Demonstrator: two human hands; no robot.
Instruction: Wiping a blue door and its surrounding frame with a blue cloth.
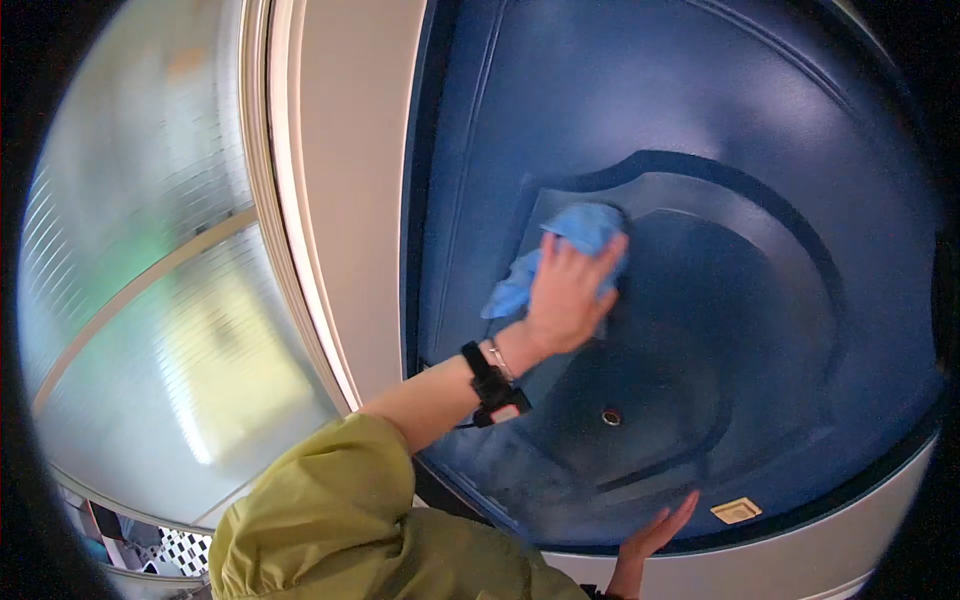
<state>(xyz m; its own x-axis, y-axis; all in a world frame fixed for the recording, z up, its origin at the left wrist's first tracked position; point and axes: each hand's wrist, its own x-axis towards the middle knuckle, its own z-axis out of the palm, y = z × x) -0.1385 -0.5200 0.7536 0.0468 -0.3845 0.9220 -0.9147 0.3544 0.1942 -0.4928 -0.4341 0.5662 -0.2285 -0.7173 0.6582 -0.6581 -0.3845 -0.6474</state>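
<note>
My left hand presses a crumpled light blue cloth against a dark blue moulded basin, which looks like a bathtub. The fingers are spread over the cloth, and part of it trails out to the left of them. The cloth lies on the left side of the basin's stepped inner recess. Lower down, my right hand is at the near rim, its fingers extended and nothing in them. Whether it rests on the rim is hard to tell. A round drain hole shows in the basin floor between the hands.
A small pale yellow block lies on the near rim, right of my right hand. Along the left runs a pale ledge, then a framed translucent panel. A black strapped device sits on my left wrist.
</note>
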